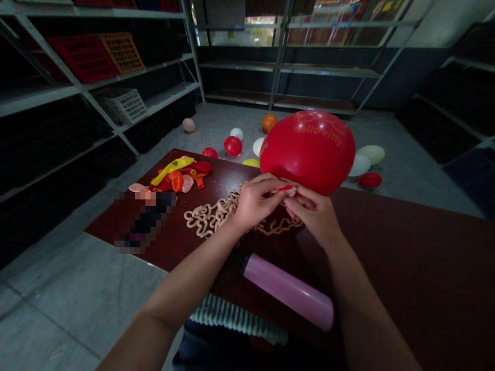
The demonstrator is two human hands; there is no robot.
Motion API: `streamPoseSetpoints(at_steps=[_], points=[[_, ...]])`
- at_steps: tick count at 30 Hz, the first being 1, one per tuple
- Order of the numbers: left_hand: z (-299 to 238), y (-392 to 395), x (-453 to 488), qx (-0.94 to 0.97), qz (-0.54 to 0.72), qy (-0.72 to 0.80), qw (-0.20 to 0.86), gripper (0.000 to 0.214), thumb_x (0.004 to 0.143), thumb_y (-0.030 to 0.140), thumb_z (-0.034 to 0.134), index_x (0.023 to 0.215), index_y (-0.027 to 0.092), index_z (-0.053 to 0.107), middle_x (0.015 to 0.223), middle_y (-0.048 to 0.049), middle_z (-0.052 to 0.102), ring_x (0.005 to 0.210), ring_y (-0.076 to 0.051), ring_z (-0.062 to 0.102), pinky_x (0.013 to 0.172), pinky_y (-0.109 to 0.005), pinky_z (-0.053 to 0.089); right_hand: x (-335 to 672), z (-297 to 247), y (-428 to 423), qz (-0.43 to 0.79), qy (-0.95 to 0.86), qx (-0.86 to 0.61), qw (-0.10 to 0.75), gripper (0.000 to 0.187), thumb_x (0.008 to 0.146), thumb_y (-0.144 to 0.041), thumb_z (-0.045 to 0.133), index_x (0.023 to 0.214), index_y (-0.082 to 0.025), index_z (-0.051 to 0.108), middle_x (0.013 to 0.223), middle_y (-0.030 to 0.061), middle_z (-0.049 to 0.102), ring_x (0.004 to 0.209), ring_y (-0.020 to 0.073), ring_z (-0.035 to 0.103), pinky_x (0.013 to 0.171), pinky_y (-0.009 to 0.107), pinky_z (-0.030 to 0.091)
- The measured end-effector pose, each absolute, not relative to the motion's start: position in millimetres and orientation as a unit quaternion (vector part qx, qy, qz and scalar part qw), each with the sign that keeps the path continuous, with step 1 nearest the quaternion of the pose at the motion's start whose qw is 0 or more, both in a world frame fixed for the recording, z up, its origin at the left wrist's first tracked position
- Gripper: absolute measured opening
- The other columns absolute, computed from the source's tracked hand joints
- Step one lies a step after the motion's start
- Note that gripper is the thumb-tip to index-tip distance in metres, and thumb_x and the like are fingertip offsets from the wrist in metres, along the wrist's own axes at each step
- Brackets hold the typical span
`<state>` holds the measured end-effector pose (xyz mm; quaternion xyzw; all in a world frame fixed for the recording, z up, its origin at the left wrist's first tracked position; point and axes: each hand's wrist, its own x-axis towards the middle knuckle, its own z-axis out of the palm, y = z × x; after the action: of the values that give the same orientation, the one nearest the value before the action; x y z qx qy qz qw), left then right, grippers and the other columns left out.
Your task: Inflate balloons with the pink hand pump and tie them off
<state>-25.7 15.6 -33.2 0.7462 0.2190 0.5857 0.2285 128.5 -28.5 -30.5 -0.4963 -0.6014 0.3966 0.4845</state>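
Observation:
A large inflated red balloon (309, 152) with printed lettering stands just beyond my hands, above the table. My left hand (261, 198) pinches the balloon's neck from the left. From the right, the fingers of my right hand (311, 208) close on the same neck, where a bit of red rubber shows between the fingertips. Under my hands lies a tangled heap of beige cord (211, 216). Closer to me, a pink cylindrical balloon pump (288, 291) with a black end rests on the table.
Uninflated balloons (176, 175) in yellow, orange, red and pink lie piled on the dark table (406, 257), beside a blurred-out dark object (149, 221). Inflated balloons are scattered on the floor, including an orange one (269, 122). Metal shelves (240, 65) with crates (83, 56) stand around.

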Motion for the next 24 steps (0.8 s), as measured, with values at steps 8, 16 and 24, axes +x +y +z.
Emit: streamPoseSetpoints(at_steps=[8, 16, 24], points=[[-36, 15, -21, 0.722, 0.611, 0.236, 0.222, 0.010, 0.087, 0.018, 0.067, 0.085, 0.011, 0.075, 0.080, -0.0077, 0.070, 0.073, -0.013, 0.064, 0.068, -0.024, 0.051, 123, -24, -35, 0.350, -0.583, -0.523, 0.514, 0.031, 0.090, -0.044, 0.053, 0.103, -0.024, 0.071, 0.046, -0.0051, 0.052, 0.039, 0.0088, 0.045, 0.037, 0.023, 0.034], [-38, 6, -30, 0.795, 0.593, 0.126, 0.016, 0.024, 0.087, 0.010, 0.062, 0.110, 0.010, 0.067, 0.087, -0.0088, 0.070, 0.076, -0.015, 0.064, 0.071, -0.028, 0.053, 112, -24, -35, 0.442, -0.469, -0.451, 0.618, 0.022, 0.087, -0.042, 0.058, 0.092, -0.026, 0.072, 0.050, -0.0055, 0.055, 0.037, 0.0070, 0.043, 0.034, 0.022, 0.029], [-30, 8, -21, 0.693, 0.618, 0.285, 0.236, 0.008, 0.086, 0.019, 0.068, 0.085, 0.015, 0.075, 0.078, -0.0051, 0.072, 0.072, -0.014, 0.064, 0.069, -0.026, 0.048, 132, -28, -26, 0.367, -0.454, -0.518, 0.625, 0.029, 0.077, -0.046, 0.069, 0.063, -0.023, 0.060, 0.054, -0.0042, 0.054, 0.048, 0.0102, 0.051, 0.046, 0.025, 0.042]])
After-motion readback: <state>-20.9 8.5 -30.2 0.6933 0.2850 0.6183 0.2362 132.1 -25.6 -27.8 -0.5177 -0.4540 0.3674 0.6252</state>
